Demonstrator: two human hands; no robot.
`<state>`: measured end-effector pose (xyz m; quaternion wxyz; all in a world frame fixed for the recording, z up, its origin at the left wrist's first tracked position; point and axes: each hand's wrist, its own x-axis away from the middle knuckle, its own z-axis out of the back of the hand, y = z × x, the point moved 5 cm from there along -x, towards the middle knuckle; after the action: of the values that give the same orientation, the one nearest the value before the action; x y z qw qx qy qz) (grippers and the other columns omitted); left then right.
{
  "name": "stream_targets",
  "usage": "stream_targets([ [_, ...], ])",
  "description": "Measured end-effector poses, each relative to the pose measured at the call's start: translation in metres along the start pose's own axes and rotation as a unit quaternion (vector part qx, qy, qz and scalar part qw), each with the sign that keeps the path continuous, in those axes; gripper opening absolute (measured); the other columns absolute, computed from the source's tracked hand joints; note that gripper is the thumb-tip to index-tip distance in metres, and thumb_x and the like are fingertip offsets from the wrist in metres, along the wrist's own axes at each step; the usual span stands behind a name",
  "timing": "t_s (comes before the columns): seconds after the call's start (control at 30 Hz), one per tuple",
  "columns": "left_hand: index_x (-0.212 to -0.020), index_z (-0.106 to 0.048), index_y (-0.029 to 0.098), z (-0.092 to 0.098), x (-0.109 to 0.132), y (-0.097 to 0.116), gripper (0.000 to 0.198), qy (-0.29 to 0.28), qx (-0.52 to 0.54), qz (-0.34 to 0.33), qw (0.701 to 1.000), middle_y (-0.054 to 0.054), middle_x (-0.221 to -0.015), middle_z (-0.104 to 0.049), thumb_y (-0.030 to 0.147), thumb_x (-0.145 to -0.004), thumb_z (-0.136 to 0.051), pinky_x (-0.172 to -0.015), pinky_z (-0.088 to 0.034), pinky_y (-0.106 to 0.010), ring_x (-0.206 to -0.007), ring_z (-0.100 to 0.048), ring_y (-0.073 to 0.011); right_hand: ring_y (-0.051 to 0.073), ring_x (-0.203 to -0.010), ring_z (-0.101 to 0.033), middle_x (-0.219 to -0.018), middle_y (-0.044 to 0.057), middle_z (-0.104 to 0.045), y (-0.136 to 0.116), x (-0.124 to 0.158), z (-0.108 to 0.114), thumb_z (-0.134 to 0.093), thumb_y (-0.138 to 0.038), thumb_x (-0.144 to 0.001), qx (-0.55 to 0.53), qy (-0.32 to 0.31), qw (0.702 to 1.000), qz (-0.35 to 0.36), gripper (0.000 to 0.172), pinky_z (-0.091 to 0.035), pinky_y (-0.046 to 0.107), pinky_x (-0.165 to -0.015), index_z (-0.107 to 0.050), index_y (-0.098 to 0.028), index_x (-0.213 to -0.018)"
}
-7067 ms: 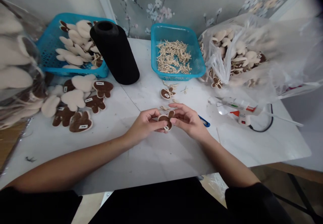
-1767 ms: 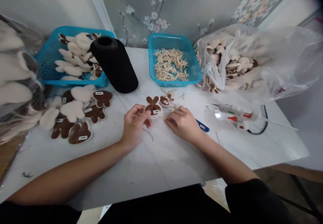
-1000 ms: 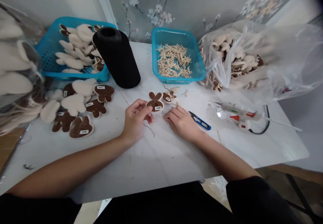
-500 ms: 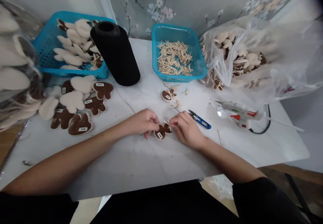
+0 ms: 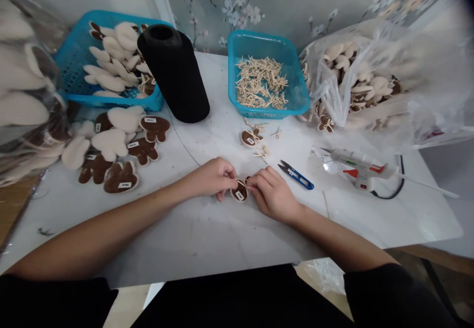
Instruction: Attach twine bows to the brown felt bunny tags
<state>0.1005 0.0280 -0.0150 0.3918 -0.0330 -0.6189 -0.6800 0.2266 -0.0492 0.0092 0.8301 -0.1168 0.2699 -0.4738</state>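
A small brown bunny-shaped felt piece [image 5: 239,192] with pale edging and a white label is between my hands, just above or on the table. My left hand [image 5: 221,177] is closed, thumb and fingers pinching its left edge. On the other side my right hand [image 5: 272,192] has its fingertips pressed together over the ear end, at a small cream string bow that is mostly hidden. Beyond them lies a similar bunny piece [image 5: 252,137] wearing a cream bow, with loose string bows [image 5: 262,151] near it. Blue-handled thread snips [image 5: 296,175] lie beside my right hand.
A blue basket [image 5: 231,81] holds many string bows. To the left are a black thread cone [image 5: 176,76], another blue basket [image 5: 74,71] of bunny pieces and a loose pile [image 5: 120,177]. A glue gun [image 5: 359,163] and plastic bag [image 5: 344,96] are at right.
My right hand has come in closer to the bunny piece, so its fingers now cover the bow and most of the ears. My left hand keeps its hold. The view has shifted slightly.
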Motion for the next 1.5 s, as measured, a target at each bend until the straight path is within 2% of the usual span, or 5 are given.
stream_targets([
  [1.0, -0.068, -0.059, 0.012, -0.002, 0.000, 0.001, 0.008, 0.005, 0.041, -0.011, 0.999, 0.000, -0.049, -0.061, 0.020, -0.068, -0.059, -0.038, -0.044, -0.019, -0.039, -0.057, -0.0118, 0.017, -0.075, -0.048, -0.076, 0.004, -0.056, 0.004, -0.001, 0.002, -0.046, -0.021, -0.090, -0.096, 0.057, 0.990, -0.082, 0.010, -0.041, 0.032, -0.071, -0.055, -0.019, -0.084],
  [1.13, -0.072, -0.057, 0.013, 0.000, 0.006, 0.008, 0.014, 0.073, 0.146, -0.052, 0.985, -0.001, -0.053, -0.062, 0.026, -0.073, -0.061, -0.045, -0.049, -0.021, -0.047, -0.060, -0.0121, 0.015, -0.079, -0.052, -0.092, 0.005, -0.055, 0.023, 0.002, 0.014, -0.053, -0.032, -0.087, -0.222, 0.170, 0.938, -0.204, 0.021, -0.044, 0.031, -0.071, -0.049, -0.020, -0.103],
  [1.27, -0.080, -0.054, 0.014, -0.002, 0.015, 0.014, 0.022, 0.139, 0.220, -0.097, 0.961, -0.003, -0.067, -0.068, 0.034, -0.075, -0.063, -0.050, -0.052, -0.022, -0.059, -0.065, -0.0144, 0.016, -0.085, -0.059, -0.105, 0.007, -0.058, 0.027, -0.003, 0.001, -0.064, -0.041, -0.078, -0.462, 0.104, 0.839, -0.267, 0.052, -0.049, 0.031, -0.075, -0.040, -0.023, -0.120],
  [1.37, -0.079, -0.050, 0.015, -0.007, 0.019, 0.014, 0.027, 0.144, 0.230, -0.097, 0.958, -0.003, -0.071, -0.068, 0.037, -0.075, -0.065, -0.051, -0.053, -0.023, -0.063, -0.066, -0.0158, 0.016, -0.081, -0.062, -0.095, 0.004, -0.064, 0.022, -0.007, -0.006, -0.070, -0.039, -0.073, -0.553, 0.071, 0.779, -0.289, 0.048, -0.050, 0.032, -0.077, -0.046, -0.023, -0.111],
  [1.5, -0.079, -0.050, 0.015, -0.011, 0.021, 0.014, 0.027, 0.136, 0.217, -0.095, 0.962, -0.003, -0.076, -0.068, 0.037, -0.075, -0.065, -0.053, -0.053, -0.022, -0.064, -0.065, -0.0143, 0.014, -0.072, -0.061, -0.081, 0.002, -0.066, 0.023, -0.008, -0.005, -0.071, -0.036, -0.071, -0.559, 0.095, 0.766, -0.303, 0.027, -0.049, 0.030, -0.072, -0.058, -0.019, -0.088],
])
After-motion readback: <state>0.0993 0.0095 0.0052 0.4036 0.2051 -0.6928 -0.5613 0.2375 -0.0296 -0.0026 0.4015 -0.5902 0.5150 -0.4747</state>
